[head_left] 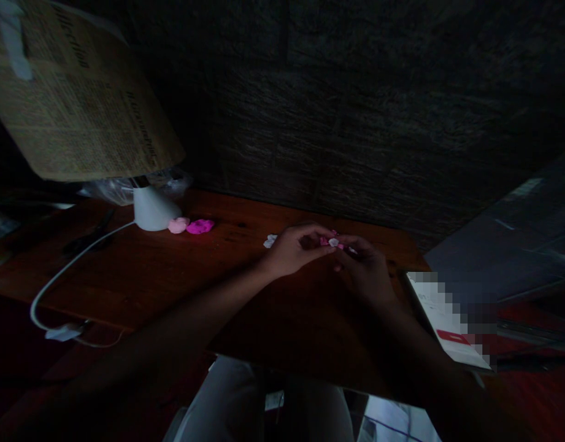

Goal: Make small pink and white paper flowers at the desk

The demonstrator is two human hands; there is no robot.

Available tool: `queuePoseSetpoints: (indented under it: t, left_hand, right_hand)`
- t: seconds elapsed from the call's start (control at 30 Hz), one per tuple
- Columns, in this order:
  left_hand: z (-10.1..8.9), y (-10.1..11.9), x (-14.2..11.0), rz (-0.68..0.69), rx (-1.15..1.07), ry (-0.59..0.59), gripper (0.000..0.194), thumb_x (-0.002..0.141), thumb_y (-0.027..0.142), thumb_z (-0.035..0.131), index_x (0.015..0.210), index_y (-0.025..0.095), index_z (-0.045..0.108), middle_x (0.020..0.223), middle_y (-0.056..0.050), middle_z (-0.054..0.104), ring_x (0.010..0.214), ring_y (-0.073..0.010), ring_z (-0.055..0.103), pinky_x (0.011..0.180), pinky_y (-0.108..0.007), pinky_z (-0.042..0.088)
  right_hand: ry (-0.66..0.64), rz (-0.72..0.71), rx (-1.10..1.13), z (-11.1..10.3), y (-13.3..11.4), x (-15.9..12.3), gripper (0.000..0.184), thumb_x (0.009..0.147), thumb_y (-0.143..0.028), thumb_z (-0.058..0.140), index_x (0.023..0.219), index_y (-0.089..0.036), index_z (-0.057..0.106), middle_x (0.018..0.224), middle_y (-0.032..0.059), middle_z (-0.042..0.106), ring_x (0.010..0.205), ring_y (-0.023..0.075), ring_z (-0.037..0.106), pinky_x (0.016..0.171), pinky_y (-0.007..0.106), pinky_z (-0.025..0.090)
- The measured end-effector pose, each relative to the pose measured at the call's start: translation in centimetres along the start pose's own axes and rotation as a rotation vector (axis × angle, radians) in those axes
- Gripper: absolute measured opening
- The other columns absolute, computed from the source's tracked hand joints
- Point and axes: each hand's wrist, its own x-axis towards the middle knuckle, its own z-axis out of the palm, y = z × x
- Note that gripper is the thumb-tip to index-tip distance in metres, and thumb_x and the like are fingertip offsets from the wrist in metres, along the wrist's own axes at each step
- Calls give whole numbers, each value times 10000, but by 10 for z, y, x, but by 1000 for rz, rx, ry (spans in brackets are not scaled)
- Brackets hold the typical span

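Both hands, left [294,248] and right [367,267], gripped a small pink-and-white piece [332,242] between their fingertips, above the wooden surface [172,279]. A white lump [270,241] lay just beside the left hand; pale pink [178,225] and magenta lumps [200,227] sat by the lamp base [154,209].

Lamp [151,210] is standing on the wooden table [172,282], its shade [93,104] showing newspaper print. Clear plastic [114,191] is lying crumpled behind the base. White cord [56,276] is curving past dark scissors [91,238] (outline dim) and hanging over the front edge. White printed item [441,313] (partly pixelated) is sitting at the right edge. Dark wall [356,129] is rising behind.
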Motion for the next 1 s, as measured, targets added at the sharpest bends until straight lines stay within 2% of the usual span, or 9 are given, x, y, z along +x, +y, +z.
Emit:
queuePoseSetpoints:
  t: [0.17, 0.33, 0.47, 0.63, 0.77, 0.9, 1.0]
  left_hand:
    - [1, 1, -1, -22, -17, 17, 200, 768, 274, 772, 917, 152, 716, 854, -28, 724, 727, -96, 618, 660, -202, 470]
    - [0, 1, 0, 7, 46, 53, 174, 786, 284, 758, 895, 154, 723, 865, -33, 715, 743, -98, 613, 663, -206, 465]
    - [0, -4, 1, -38, 23, 68, 181, 795, 261, 745, 940, 153, 731, 914, -51, 737, 788, -116, 645, 710, -228, 492]
    - [0, -18, 2, -145, -153, 32, 334, 750, 248, 783, 1058, 142, 708, 1001, -84, 760, 904, -161, 701, 845, -288, 531]
    - [-1, -23, 3, -178, -174, 28, 382, 737, 228, 789, 1096, 138, 690, 986, -84, 766, 916, -174, 714, 881, -312, 531]
    - [-1, -22, 2, -148, -117, 19, 344, 756, 205, 768, 1087, 147, 689, 990, -75, 769, 925, -171, 718, 868, -297, 533]
    - [1, -18, -1, -97, -27, -17, 302, 797, 189, 730, 1095, 172, 689, 1004, -58, 771, 915, -153, 717, 833, -269, 533]
  right_hand:
    - [7, 6, 0, 0, 1, -1, 250, 697, -393, 827, 871, -242, 731, 866, 2, 726, 524, 94, 578, 472, 250, 524]
    - [-15, -3, -10, -1, 0, -1, 314, 689, -378, 827, 948, -242, 714, 1012, 30, 736, 674, 135, 645, 547, 262, 567]
    - [-8, -27, -31, -3, -4, -1, 317, 735, -370, 786, 1017, -252, 703, 1031, 31, 744, 692, 139, 648, 592, 278, 573]
    - [9, -18, -71, -3, -7, -2, 348, 721, -404, 800, 1023, -247, 726, 1077, 56, 751, 784, 180, 685, 573, 270, 555]
    - [14, 19, -108, -5, -7, -2, 385, 717, -445, 803, 1047, -254, 747, 1076, 61, 761, 840, 213, 704, 595, 292, 558]
    - [4, 25, -144, -4, -6, 0, 368, 686, -473, 818, 967, -241, 770, 1033, 68, 770, 891, 230, 704, 663, 313, 553]
    - [-52, 51, -136, -5, -7, 2, 362, 650, -494, 836, 885, -225, 777, 954, 63, 772, 809, 201, 689, 668, 306, 536]
